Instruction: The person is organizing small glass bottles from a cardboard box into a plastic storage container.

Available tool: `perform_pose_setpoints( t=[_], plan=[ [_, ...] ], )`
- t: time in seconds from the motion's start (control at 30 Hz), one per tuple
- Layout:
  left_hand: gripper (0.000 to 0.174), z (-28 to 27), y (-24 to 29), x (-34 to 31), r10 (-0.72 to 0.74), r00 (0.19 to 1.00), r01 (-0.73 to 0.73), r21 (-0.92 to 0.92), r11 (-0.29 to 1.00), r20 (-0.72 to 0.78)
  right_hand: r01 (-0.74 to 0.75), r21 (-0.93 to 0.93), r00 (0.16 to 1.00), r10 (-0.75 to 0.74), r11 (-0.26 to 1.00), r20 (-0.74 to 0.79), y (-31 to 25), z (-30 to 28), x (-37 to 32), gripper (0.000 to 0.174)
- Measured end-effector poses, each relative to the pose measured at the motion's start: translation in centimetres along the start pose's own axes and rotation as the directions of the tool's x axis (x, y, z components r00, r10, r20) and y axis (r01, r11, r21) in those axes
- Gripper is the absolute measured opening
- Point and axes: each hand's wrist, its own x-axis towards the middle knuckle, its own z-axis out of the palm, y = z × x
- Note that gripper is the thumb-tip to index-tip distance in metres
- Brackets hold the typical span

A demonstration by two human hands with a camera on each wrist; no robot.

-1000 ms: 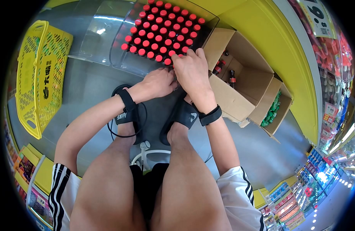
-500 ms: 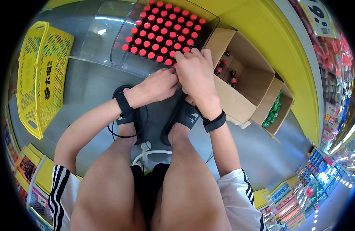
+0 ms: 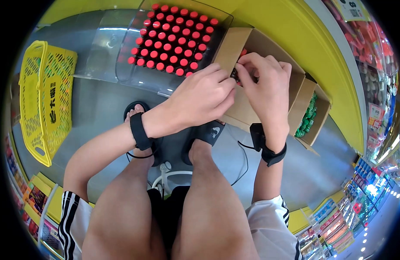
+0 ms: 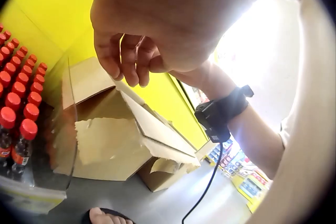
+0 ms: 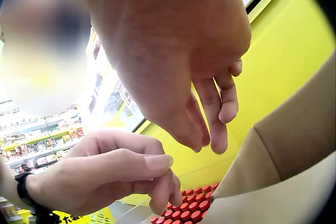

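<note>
Rows of small dark bottles with red caps (image 3: 169, 41) stand in a clear plastic bin (image 3: 158, 86). My left hand (image 3: 200, 95) hovers between the bin and the cardboard box (image 3: 241, 108), its fingers loosely bent. My right hand (image 3: 269, 84) hangs over the box, fingers pointing down; the right wrist view shows no bottle between its fingers. Fingertips of both hands come close together above the box's near edge. A bit of red (image 3: 243, 52) shows inside the box behind the right hand, which hides most of the inside.
Beside that box is a second carton (image 3: 321, 117) holding green-wrapped items (image 3: 307, 119). A yellow shopping basket (image 3: 44, 104) stands at left. Yellow shelf fronts (image 3: 321, 73) run behind the boxes. My sandalled feet (image 3: 210, 132) are on the grey floor, a cable (image 3: 246, 162) nearby.
Both hands have left the front corner of the bin and moved right, the right hand now over the cardboard box and the left following. The view has shifted slightly.
</note>
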Motion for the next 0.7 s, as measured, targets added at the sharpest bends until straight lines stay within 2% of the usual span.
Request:
perform_pose_setpoints(
  t=[0.07, 0.13, 0.23, 0.27, 0.33, 0.4, 0.47, 0.53, 0.57, 0.63, 0.67, 0.7],
  plan=[
    [0.013, 0.8, 0.1, 1.4, 0.095, 0.995, -0.097, 0.080, 0.992, 0.023, -0.049, -0.042, 0.996, 0.052, 0.998, 0.069, 1.5, -0.6, 0.0, 0.007],
    [0.013, 1.7, 0.3, 2.6, 0.085, 0.994, -0.091, 0.097, 0.991, 0.061, -0.073, -0.060, 0.992, 0.079, 0.996, 0.100, 2.8, -1.0, 0.0, 0.009],
    [0.013, 3.3, 0.5, 4.6, 0.067, 0.992, -0.080, 0.118, 0.990, 0.106, -0.228, 0.005, 0.942, 0.219, 0.974, 0.255, 4.8, -1.3, 0.1, 0.015],
    [0.014, 3.7, 0.4, 5.4, 0.062, 0.992, -0.076, 0.125, 0.989, 0.114, -0.233, 0.007, 0.942, 0.224, 0.972, 0.251, 5.3, -1.1, 0.2, 0.015],
    [0.014, 4.4, 0.3, 6.9, 0.057, 0.989, -0.075, 0.122, 0.990, 0.138, -0.138, -0.135, 0.966, 0.163, 0.981, 0.200, 6.7, -0.6, 0.1, 0.014],
    [0.015, 4.8, 0.0, 8.8, 0.053, 0.986, -0.073, 0.123, 0.990, 0.157, -0.138, -0.165, 0.968, 0.168, 0.977, 0.186, 8.4, 0.3, 0.2, 0.014],
    [0.017, 4.9, -0.1, 10.9, -0.076, 0.945, 0.043, 0.109, 0.993, 0.318, -0.140, -0.196, 0.969, 0.175, 0.971, 0.176, 10.3, 1.1, 0.3, 0.015],
    [0.019, 5.9, -0.7, 12.0, -0.112, 0.948, 0.095, 0.072, 0.993, 0.298, -0.130, -0.189, 0.960, 0.172, 0.973, 0.223, 11.9, 1.6, 0.9, 0.017],
    [0.020, 6.4, -1.1, 12.4, -0.090, 0.958, 0.078, 0.055, 0.995, 0.272, -0.220, -0.139, 0.908, 0.255, 0.965, 0.332, 12.5, 1.4, 1.6, 0.020],
    [0.023, 6.9, -1.0, 13.0, -0.085, 0.974, 0.067, 0.091, 0.994, 0.209, -0.217, -0.150, 0.884, 0.259, 0.965, 0.389, 13.5, 1.7, 2.3, 0.022],
    [0.023, 7.2, -1.1, 13.4, -0.085, 0.973, 0.066, 0.093, 0.993, 0.213, -0.208, -0.160, 0.857, 0.259, 0.965, 0.446, 13.9, 1.9, 2.7, 0.024],
    [0.026, 7.3, -1.3, 14.0, -0.126, 0.945, 0.093, 0.121, 0.988, 0.303, -0.262, -0.180, 0.796, 0.318, 0.948, 0.516, 14.1, 2.1, 3.4, 0.028]
  ],
)
